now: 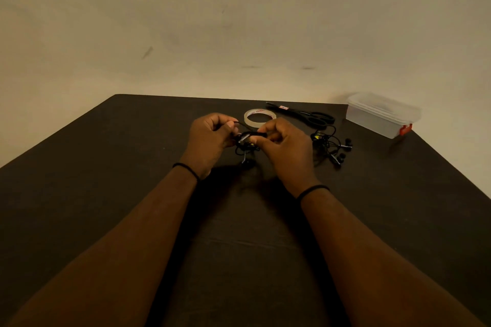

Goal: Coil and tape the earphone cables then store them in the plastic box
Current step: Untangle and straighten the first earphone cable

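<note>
**A:** Quick count on your worktop [106, 194]: one roll of clear tape [259, 118], one pair of black scissors [305, 115], one lidded plastic box [382, 114] with a red latch, at the far right corner, and one loose tangle of black earphones [330, 145] lying between you and the scissors.

**B:** And the one you're holding?

**A:** Coiled earphone bundle [245, 141], black, a shiny bit of tape round its middle, up off the worktop between your hands. It runs roughly left-right. Your left hand [210, 138] and right hand [284, 146] both have fingers curled, pinching it; an earbud dangles below.
</note>
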`<state>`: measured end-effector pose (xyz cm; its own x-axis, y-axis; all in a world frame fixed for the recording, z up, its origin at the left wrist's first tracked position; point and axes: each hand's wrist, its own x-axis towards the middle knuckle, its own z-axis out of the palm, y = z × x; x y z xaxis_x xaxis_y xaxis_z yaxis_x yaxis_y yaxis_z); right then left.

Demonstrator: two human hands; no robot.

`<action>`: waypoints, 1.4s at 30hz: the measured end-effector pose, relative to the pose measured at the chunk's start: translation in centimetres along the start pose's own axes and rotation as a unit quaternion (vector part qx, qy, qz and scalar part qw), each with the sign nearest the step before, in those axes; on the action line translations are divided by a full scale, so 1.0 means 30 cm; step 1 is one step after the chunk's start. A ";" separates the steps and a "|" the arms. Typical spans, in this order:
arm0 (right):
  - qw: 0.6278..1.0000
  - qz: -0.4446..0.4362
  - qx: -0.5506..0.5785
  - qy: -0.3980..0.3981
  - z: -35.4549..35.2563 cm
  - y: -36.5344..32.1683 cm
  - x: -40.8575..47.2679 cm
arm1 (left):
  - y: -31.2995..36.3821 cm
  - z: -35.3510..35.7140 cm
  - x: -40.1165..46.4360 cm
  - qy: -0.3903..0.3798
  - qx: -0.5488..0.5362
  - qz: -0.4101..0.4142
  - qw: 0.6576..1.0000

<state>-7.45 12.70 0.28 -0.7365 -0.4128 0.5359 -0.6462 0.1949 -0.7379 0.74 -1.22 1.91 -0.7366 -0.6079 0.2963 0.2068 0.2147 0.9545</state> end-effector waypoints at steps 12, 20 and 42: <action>0.990 0.037 0.130 -0.034 0.019 0.015 0.003 | 0.006 -0.052 0.005 -0.083 0.049 -0.064 0.993; 0.980 0.062 0.173 -0.081 0.033 0.010 0.000 | 0.011 -0.070 0.053 0.044 -0.376 -0.093 0.921; 0.977 -0.008 0.155 -0.145 0.000 -0.018 0.004 | -0.006 -0.074 0.045 0.043 -0.164 -0.089 0.981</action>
<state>-7.18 12.54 0.74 -0.6107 -0.6568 0.4422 -0.5317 -0.0737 -0.8437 1.14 -3.76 2.21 -0.7252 -0.6792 0.1127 0.2872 -0.1497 0.9461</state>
